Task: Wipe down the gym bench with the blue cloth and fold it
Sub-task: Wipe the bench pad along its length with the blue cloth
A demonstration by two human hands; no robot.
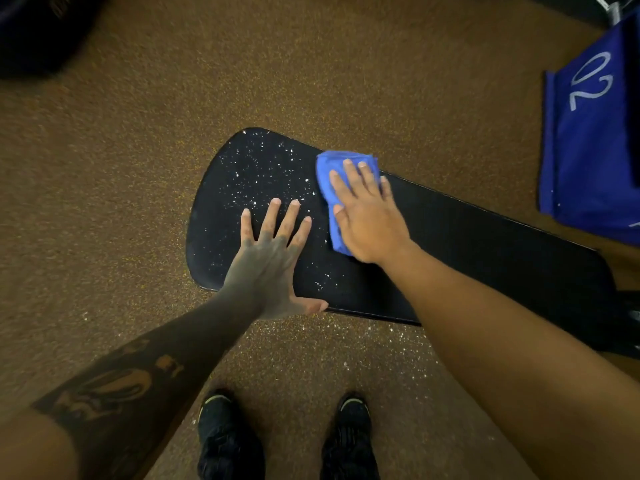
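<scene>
Blue cloth lies bunched on the black gym bench, pinned flat under the right hand, its fingers extended over it, not clenched. Beside it, the left hand presses spread and empty on the white-flecked pad, above the speckled brown floor.

Bench pad black, smooth, faintly glossy, speckled white; cloth soft blue fabric; floor rough brown speckled.

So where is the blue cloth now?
In the head view, the blue cloth lies on the black bench pad, pressed flat under the right hand, just right of the left hand.
</scene>
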